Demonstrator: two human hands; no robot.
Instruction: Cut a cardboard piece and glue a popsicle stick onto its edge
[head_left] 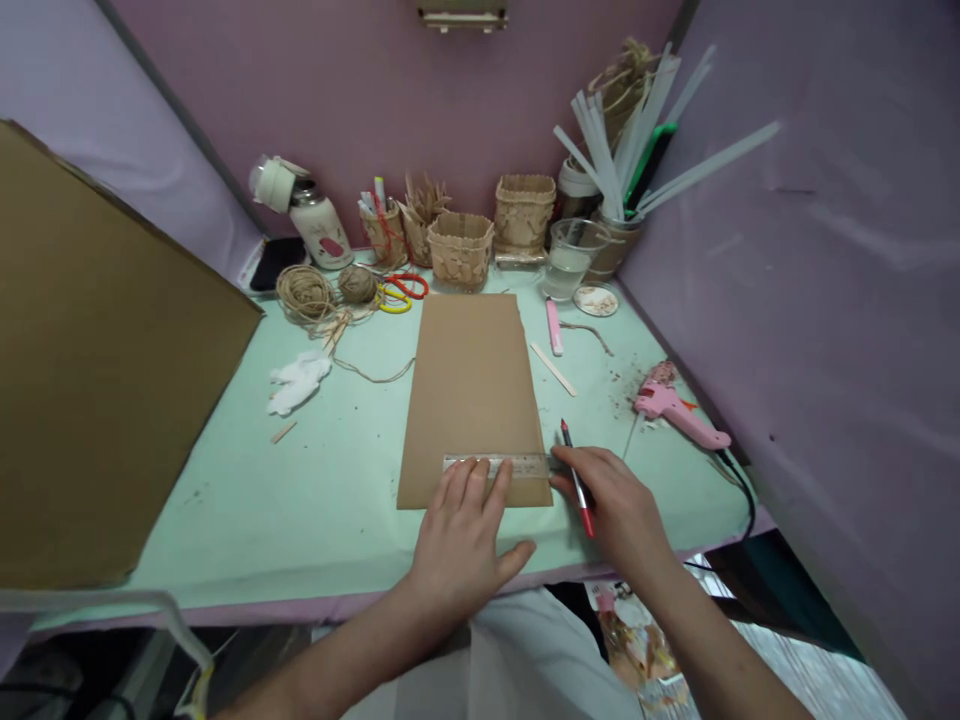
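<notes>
A rectangular sheet of brown cardboard lies upright to me in the middle of the table. Across its near end runs a clear ruler. My left hand is open, its outstretched fingertips resting on the ruler and the thumb spread to the right. At the ruler's right end, just past the cardboard's edge, are the thumb and forefinger of my right hand. A red pen is held in that same hand, slanting with one tip up and left.
A pink glue gun lies at the right, a pink cutter and wooden stick nearer. Twine, scissors and a white glove are at left. Baskets and a cup line the back. A large cardboard panel stands left.
</notes>
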